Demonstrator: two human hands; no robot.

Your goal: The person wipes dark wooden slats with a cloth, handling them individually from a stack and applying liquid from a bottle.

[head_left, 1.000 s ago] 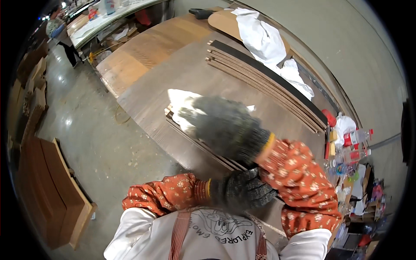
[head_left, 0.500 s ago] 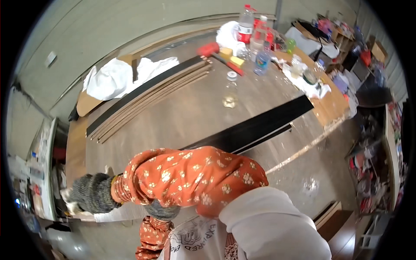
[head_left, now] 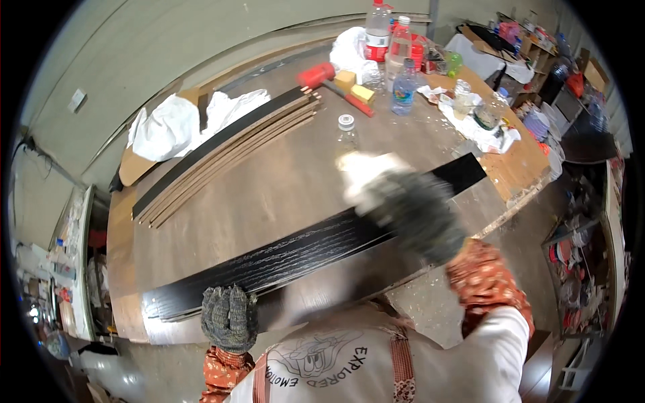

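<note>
A long black board (head_left: 269,258) lies slanting across the near part of the worktable, with pale streaks along its upper face. At its near left edge, my left hand (head_left: 230,318), in a dark grey knit glove, has its fingers closed over the edge. My right hand (head_left: 418,213), gloved alike and smeared by motion, is over the board's right half. Bunched in that hand is a white rag (head_left: 371,178). Just beyond the rag stands a clear bottle with a white cap (head_left: 346,131), its lower part covered by the rag.
A stack of narrow boards (head_left: 228,158) lies at the back left beside white cloths (head_left: 166,127). A red-headed mallet (head_left: 317,74), yellow sponges (head_left: 345,81) and several plastic bottles (head_left: 404,91) stand farther back. Crumpled paper with jars (head_left: 484,121) covers the right corner.
My right hand has swept from the far left end across to the right with the white rag. The arm that covered the board has moved off it, and my left hand now shows.
</note>
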